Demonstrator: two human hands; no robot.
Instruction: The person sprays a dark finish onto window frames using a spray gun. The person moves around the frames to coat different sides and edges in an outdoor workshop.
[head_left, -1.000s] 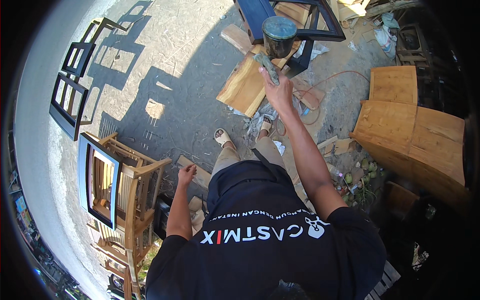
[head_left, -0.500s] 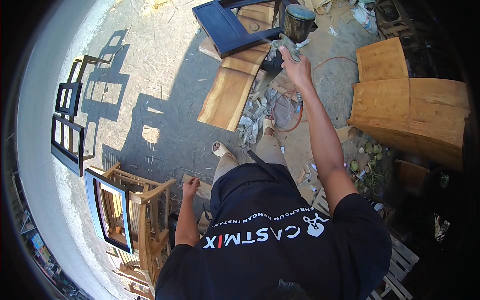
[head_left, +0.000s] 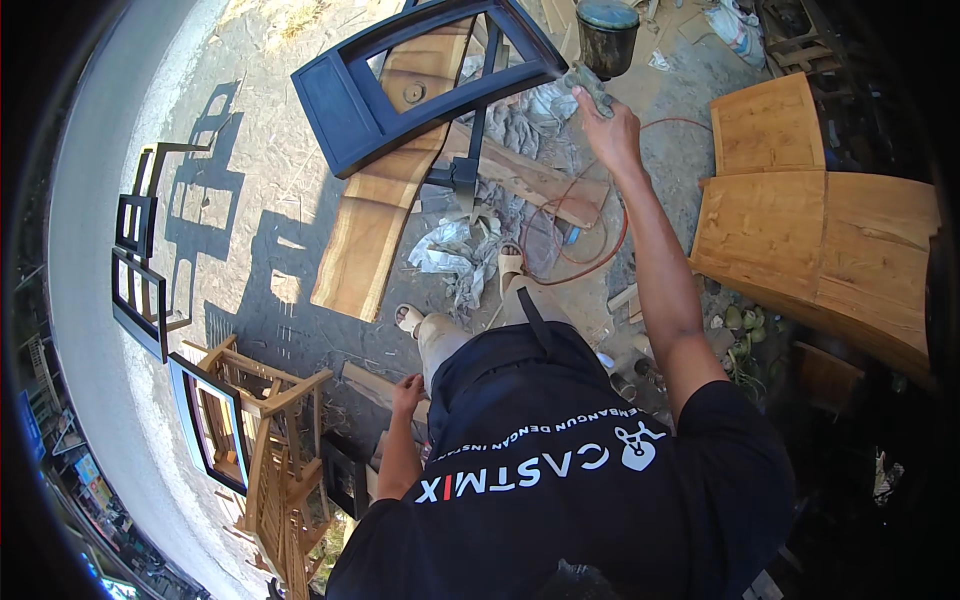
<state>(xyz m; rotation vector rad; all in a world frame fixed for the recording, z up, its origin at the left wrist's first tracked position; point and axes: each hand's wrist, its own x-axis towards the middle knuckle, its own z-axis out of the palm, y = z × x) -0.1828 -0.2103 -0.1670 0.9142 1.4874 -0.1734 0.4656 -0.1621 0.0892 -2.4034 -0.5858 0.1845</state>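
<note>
My right hand grips a spray gun with a paint-stained cup above it. The nozzle points left, close to the right end of a dark blue-black wooden frame, and a faint mist shows there. This frame has one solid panel and an open middle. It lies tilted across a live-edge wood slab and dark supports. My left hand hangs beside my left thigh, fingers loosely curled, with nothing seen in it.
An orange hose curls across the ground near crumpled plastic sheeting. Wooden cabinets stand at right. At left are a wooden chair, a dark-edged frame and more dark frames. Boards lie ahead of my feet.
The dark frame and slab sit farther left and lower in view, the frame at a different angle. My right hand has moved slightly right with the spray gun, now at the frame's right end.
</note>
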